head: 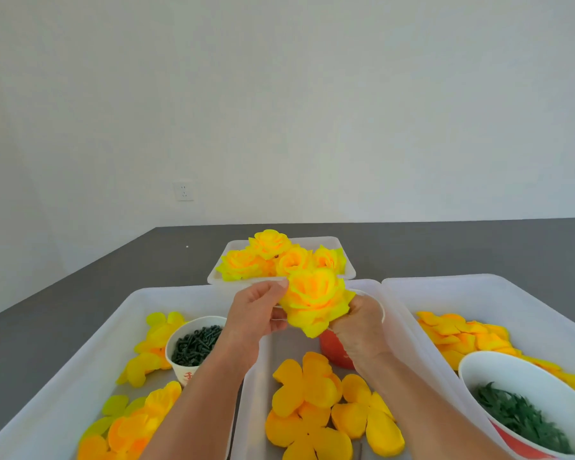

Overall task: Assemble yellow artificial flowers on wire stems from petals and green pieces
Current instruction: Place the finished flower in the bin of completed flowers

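Flower (314,302) held between left hand (256,313) and right hand (359,323) grip

Yellow-orange flower (314,298), white trays (90,333), dark grey table (80,293).

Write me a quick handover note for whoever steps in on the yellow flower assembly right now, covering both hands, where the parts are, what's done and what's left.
Left hand: pinches the edge of the yellow flower in progress.
Right hand: grips the same flower from below; any stem is hidden.
Parts: loose petals in the middle tray, more in the left tray and right tray. Cup of dark green pieces in the left tray; bowl of green leaf pieces in the right tray.
Done: several finished flowers in the far bin.
Left: finish this flower, place it in the bin, then continue with the remaining petals.
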